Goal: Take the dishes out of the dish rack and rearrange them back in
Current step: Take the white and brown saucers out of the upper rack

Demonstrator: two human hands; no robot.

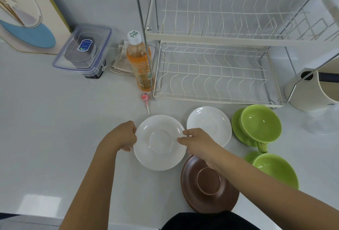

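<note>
A white two-tier wire dish rack [216,72] stands at the back of the counter with nothing in it. In front of it lies a white saucer [159,142]; my left hand [122,136] grips its left rim and my right hand [197,142] pinches its right rim. A second white saucer [211,123] lies just right of it. Further right a green cup [260,126] sits on a green saucer [236,129]. Another green cup [275,170] is below it. A brown plate [209,184] lies upside down under my right forearm.
An orange drink bottle [140,62] stands at the rack's left corner, with a pink lollipop [145,99] in front of it. A clear lidded container [83,48] and a folded cloth [120,61] lie further left. A cream utensil holder [311,90] stands right of the rack.
</note>
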